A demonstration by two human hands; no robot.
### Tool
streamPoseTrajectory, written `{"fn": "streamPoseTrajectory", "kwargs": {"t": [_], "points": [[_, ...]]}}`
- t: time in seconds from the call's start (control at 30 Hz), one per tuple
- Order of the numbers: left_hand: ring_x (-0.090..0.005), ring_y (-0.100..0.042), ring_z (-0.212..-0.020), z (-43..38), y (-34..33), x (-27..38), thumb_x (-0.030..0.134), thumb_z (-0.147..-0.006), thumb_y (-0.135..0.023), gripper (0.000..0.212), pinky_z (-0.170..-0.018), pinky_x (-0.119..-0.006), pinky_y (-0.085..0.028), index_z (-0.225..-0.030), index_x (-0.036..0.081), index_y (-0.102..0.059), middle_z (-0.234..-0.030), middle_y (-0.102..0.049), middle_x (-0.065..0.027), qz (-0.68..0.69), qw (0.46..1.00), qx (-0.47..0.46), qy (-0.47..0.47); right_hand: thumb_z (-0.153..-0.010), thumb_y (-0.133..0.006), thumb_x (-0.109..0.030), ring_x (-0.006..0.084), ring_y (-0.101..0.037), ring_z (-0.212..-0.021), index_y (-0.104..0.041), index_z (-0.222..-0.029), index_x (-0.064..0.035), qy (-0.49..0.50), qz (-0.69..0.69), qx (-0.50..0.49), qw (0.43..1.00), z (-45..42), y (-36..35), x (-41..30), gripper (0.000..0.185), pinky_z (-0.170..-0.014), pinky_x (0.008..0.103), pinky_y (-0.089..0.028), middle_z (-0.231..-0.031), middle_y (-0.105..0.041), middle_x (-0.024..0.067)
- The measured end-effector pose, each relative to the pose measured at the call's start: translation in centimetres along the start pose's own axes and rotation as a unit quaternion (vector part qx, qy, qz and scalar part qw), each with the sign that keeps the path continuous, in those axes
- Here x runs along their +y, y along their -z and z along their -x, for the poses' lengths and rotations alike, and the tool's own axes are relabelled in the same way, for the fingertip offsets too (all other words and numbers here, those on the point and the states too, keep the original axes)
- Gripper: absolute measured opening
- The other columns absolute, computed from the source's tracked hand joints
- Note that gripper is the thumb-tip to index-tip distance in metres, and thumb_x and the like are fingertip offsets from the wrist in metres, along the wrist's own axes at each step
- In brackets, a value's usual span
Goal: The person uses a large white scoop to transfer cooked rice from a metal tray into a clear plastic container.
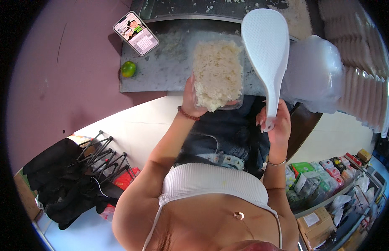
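Observation:
My left hand (pixel 192 97) holds a clear plastic container (pixel 240 105) from its left side and from below; fingers show through its base. Cooked white rice (pixel 217 72) fills the container, with some clumped at the near edge. In my right hand (pixel 277 120) is the handle of a white plastic rice paddle (pixel 267 40), its broad dimpled blade pointing away from me. The blade is just right of the container. Both are over the near edge of a grey metal surface (pixel 169 69).
A smartphone (pixel 136 33) and a green citrus fruit (pixel 128 69) are at the surface's left edge. Plastic-wrapped items (pixel 313 70) and stacked clear containers or lids (pixel 364 91) stand right. Rice grains dot the dark surface (pixel 197 8) beyond. A black folding chair (pixel 65 178) lies lower left.

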State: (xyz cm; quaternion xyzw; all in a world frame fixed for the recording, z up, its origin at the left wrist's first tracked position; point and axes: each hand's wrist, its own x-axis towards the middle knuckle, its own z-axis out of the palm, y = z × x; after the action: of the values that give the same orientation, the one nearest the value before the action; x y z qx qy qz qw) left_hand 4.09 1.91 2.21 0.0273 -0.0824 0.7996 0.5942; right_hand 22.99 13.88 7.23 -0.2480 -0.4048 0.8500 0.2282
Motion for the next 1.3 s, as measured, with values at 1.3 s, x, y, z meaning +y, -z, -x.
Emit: {"fn": "streamPoseTrajectory", "kwargs": {"t": [1.3], "points": [[-0.0197, -0.046, -0.112, -12.5, 1.1, 0.5, 0.059, -0.087, -0.024, 0.067, -0.091, -0.035, -0.041, -0.134, 0.012, -0.023, -0.124, -0.043, -0.0103, -0.402, 0.885, 0.146, -0.185, -0.095, -0.030, -0.021, 0.0090, -0.035, -0.029, -0.036, -0.128, -0.0049, -0.156, 0.263, 0.041, 0.951, -7.6, -3.7, -5.4, 0.037, -0.029, 0.0203, -0.032, -0.044, -0.041, 0.0035]]}}
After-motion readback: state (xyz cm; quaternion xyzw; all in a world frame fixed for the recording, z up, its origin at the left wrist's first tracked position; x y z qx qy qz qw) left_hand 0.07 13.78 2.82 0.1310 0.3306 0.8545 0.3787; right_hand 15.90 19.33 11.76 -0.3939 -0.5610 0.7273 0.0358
